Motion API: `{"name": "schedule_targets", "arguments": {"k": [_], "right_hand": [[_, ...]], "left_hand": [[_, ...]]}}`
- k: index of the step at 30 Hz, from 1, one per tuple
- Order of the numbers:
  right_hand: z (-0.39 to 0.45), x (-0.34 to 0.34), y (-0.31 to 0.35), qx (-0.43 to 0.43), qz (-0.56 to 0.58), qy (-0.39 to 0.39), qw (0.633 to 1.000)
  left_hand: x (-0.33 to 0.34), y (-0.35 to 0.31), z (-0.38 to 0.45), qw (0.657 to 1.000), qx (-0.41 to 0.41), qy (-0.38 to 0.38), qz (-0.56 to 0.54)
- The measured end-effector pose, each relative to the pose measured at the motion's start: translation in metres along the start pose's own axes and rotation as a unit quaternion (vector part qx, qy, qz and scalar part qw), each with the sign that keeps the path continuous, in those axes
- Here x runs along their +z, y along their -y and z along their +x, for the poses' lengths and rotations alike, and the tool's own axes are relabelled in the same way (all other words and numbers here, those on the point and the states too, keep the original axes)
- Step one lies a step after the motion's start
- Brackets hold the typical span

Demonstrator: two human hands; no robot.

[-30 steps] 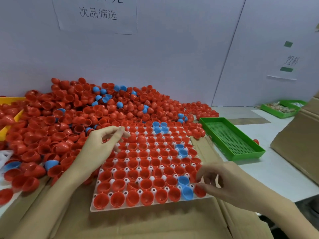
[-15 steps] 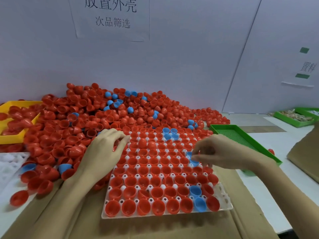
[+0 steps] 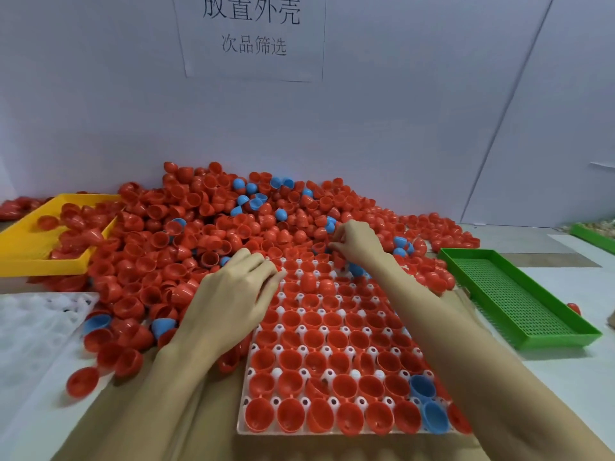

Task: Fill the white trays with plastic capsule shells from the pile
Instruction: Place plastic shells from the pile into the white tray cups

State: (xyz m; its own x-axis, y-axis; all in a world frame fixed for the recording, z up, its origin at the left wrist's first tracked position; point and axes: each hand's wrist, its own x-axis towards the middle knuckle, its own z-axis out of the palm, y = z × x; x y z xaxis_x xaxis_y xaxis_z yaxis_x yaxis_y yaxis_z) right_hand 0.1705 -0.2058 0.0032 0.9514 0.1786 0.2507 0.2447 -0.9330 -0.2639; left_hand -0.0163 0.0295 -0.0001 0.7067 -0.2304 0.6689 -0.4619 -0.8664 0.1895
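— At the far end of the tray (image 3: 266,407), what do we see of our hands?

— Our right hand (image 3: 357,242) reaches over the tray's back edge into the pile (image 3: 186,227). Its fingers are curled, pinching at red shells there; we cannot tell exactly which shell it holds.

— And the left?

— Our left hand (image 3: 233,294) lies flat on the tray's left edge, fingers straight and close together, the fingertips (image 3: 271,272) touching the filled cups in the far rows. It holds nothing.

— Where are the shells?

— Most sit in the big red pile against the wall, with a few blue ones scattered in it. The pile spills against the tray's far and left sides. The tray itself is nearly full of red shells, open side up, with two blue shells (image 3: 429,404) near its front right corner and another blue one (image 3: 357,269) by our right wrist.

— What lies further out?

— A second white tray (image 3: 30,327) at the left, a yellow tray (image 3: 20,247) behind it holding some red shells, and a green tray (image 3: 519,301) at the right. Cardboard (image 3: 199,440) lies under the filled tray. A paper sign (image 3: 253,34) hangs on the wall above.
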Motion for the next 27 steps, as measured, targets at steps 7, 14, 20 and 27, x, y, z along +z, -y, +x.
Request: {"name": "schedule_targets", "arguments": {"k": [7, 14, 20, 27], "right_hand": [[0.0, -0.016, -0.012, 0.007, 0.134, -0.042, 0.99], [-0.061, -0.052, 0.005, -0.034, 0.346, -0.024, 0.937], [-0.146, -0.068, 0.034, -0.088, 0.429, 0.093, 0.894], [-0.181, -0.064, 0.031, -0.036, 0.502, 0.082, 0.86]], "left_hand": [[0.003, 0.003, 0.001, 1.0, 0.001, -0.01, 0.003], [0.013, 0.0, 0.0, 0.991, -0.051, -0.034, -0.122], [0.019, -0.028, 0.0, 0.908, -0.151, 0.01, -0.389], [0.015, -0.033, 0.0, 0.881, -0.128, 0.07, -0.451]]}}
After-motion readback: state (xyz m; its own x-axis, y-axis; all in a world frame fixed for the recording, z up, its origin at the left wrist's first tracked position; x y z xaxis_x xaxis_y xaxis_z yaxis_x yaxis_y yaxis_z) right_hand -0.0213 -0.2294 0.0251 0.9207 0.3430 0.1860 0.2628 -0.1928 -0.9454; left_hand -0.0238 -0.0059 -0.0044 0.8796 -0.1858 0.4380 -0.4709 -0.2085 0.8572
